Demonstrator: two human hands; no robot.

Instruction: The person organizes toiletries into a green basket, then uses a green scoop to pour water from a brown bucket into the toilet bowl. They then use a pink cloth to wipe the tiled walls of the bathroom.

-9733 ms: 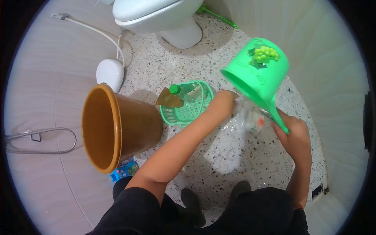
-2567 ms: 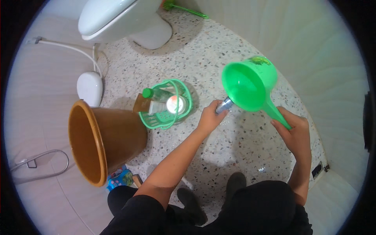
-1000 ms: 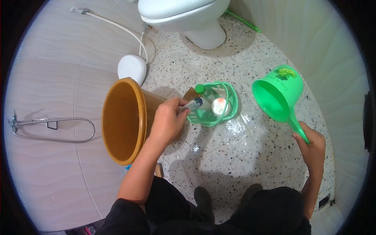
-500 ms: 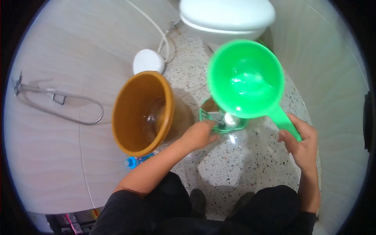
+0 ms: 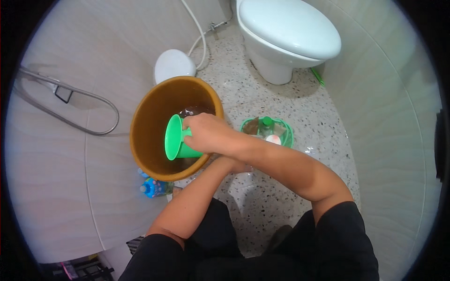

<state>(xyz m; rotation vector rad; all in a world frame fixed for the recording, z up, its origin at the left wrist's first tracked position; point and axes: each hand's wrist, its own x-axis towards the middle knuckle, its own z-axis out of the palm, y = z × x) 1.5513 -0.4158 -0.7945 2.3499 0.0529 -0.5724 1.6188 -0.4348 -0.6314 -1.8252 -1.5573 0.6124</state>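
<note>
Crossing over my left forearm, my right hand (image 5: 206,132) grips the handle of a bright green water dipper (image 5: 174,137). The dipper is tilted on its side inside the mouth of an orange-brown bucket (image 5: 139,126), with its opening facing left. A dark, shiny patch that looks like water shows low in the bucket. My left hand (image 5: 239,166) is beneath the right forearm, beside the bucket's right side; its fingers are mostly hidden. Just past my right forearm on the floor stands a green basket (image 5: 291,136) holding a green-capped bottle (image 5: 267,122), a white round-topped item (image 5: 273,139) and something brown.
A white toilet (image 5: 290,28) stands at the back right, a green object (image 5: 318,77) behind it. Behind the bucket is a white round item (image 5: 174,65). Blue-capped bottles (image 5: 152,187) stand left of the bucket. A metal hose (image 5: 108,105) hangs on the left wall.
My right hand has swung left with the dipper, from above the basket into the bucket. My left hand has drawn back from the basket. The bucket now looks more upright.
</note>
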